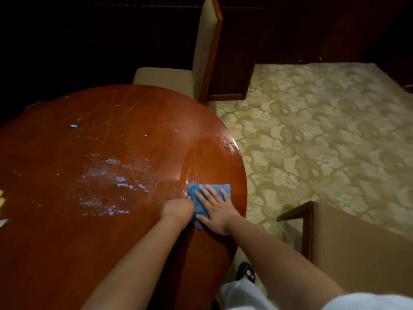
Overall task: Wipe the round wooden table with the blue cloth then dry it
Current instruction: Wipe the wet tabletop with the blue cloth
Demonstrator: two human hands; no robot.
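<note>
The round wooden table (67, 242) fills the left half of the view, with wet streaks and droplets across its middle. A folded blue cloth (194, 191) lies near the table's right edge. My right hand (215, 208) presses flat on the cloth with straight, spread fingers. My left hand (177, 209) is curled at the cloth's left edge and appears to grip it; its fingers are hidden from view.
An upholstered chair (207, 52) stands behind the table's far edge. A second chair (348, 242) stands at the right, close to my right arm. Patterned carpet (324, 130) covers the floor. Small pale objects (2, 200) sit at the table's left edge.
</note>
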